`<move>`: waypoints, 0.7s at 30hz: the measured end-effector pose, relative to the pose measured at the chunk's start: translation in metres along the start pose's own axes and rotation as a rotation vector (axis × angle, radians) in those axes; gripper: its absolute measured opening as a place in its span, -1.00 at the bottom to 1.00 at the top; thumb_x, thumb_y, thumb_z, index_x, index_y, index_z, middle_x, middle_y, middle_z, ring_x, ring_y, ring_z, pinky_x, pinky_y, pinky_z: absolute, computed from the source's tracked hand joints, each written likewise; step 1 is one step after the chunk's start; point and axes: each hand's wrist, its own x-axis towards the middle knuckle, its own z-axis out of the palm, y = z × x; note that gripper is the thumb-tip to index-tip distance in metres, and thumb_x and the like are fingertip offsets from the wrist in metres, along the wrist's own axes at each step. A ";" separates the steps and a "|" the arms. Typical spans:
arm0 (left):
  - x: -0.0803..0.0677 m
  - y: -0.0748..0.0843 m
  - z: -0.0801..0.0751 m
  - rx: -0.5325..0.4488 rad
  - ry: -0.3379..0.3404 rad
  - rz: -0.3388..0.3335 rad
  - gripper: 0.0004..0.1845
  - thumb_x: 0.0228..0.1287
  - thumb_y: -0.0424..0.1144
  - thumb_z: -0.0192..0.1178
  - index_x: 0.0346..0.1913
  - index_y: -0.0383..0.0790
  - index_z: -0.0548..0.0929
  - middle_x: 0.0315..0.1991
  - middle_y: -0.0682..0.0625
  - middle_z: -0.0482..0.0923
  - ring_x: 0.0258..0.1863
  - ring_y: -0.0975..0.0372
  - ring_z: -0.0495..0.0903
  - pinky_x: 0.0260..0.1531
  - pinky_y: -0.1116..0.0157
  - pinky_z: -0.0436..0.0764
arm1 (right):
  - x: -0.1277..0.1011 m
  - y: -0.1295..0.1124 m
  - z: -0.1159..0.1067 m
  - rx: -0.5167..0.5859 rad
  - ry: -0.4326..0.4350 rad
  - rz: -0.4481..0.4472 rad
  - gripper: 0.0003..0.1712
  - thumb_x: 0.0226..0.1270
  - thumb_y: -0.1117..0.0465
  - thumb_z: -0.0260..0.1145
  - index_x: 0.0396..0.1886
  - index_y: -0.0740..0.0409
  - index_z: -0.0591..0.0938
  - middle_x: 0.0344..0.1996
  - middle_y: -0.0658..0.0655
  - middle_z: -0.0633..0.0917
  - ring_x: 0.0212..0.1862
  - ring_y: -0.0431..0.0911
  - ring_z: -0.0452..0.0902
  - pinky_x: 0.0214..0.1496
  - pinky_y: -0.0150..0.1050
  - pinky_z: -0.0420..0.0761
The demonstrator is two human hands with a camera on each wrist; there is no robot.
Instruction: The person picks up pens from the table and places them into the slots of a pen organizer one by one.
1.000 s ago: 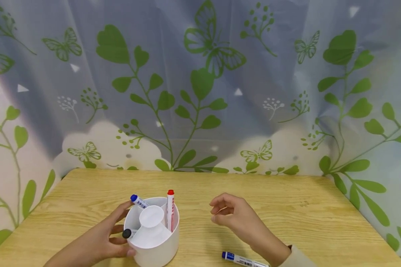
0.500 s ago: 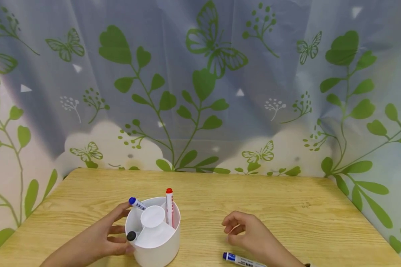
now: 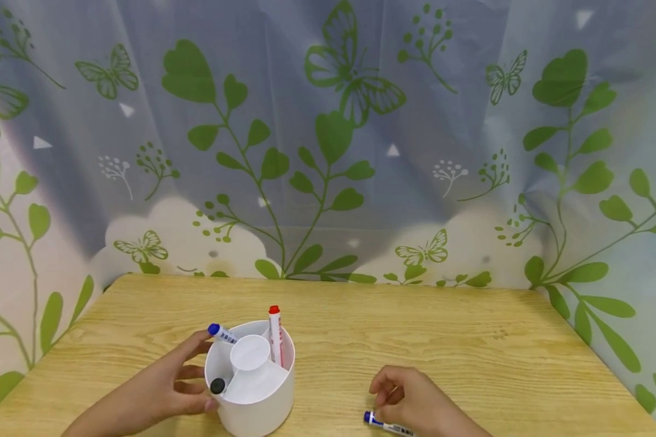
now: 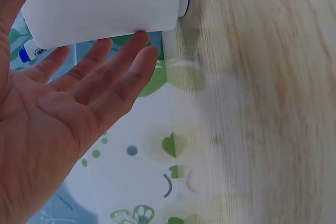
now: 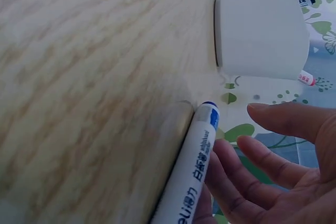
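The right hand [image 3: 415, 403] is hovering over a blue-capped marker [image 3: 385, 423] lying flat on the wooden table [image 3: 470, 340], fingers loosely curled and parted, gripping nothing. The marker's long axis is running left to right, cap pointing toward the white pen holder [image 3: 254, 400]; it is lying just under the fingertips [image 5: 262, 109]. The left hand [image 3: 158, 391], farther off, is resting straight fingers against the holder's side.

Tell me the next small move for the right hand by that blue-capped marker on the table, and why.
Probably pinch the blue-capped white marker and lift it. The right hand sits over it with fingers touching but not yet closed, while the left hand rests against the round white plastic pen holder.
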 end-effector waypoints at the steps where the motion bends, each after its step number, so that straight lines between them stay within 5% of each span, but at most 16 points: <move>1: 0.000 0.000 0.000 0.007 0.002 0.010 0.10 0.36 -0.24 0.44 0.64 -0.40 -0.16 0.51 -0.60 0.04 0.34 -0.40 0.46 0.08 0.13 0.74 | 0.001 0.001 0.000 0.001 -0.006 -0.004 -0.78 0.28 0.50 0.42 -0.11 0.37 0.62 -0.33 0.09 0.65 -0.27 -0.07 0.56 -0.26 -0.33 0.59; 8: 0.001 -0.001 0.002 0.042 0.005 0.000 0.08 0.37 -0.20 0.44 0.66 -0.33 -0.13 0.55 -0.55 0.05 0.35 -0.38 0.45 0.12 -0.06 0.71 | 0.005 0.007 0.005 0.033 -0.026 0.004 -0.84 0.28 0.53 0.40 -0.18 0.37 0.63 -0.41 0.05 0.62 -0.36 -0.10 0.49 -0.32 -0.38 0.51; 21: 0.002 -0.002 0.003 0.058 -0.013 0.041 0.08 0.38 -0.21 0.42 0.68 -0.23 -0.14 0.55 -0.46 0.10 0.36 -0.35 0.44 0.15 0.00 0.70 | 0.008 0.010 0.012 -0.053 0.010 0.058 -0.87 0.24 0.57 0.37 -0.30 0.32 0.70 -0.50 0.03 0.58 -0.41 -0.11 0.40 -0.37 -0.35 0.42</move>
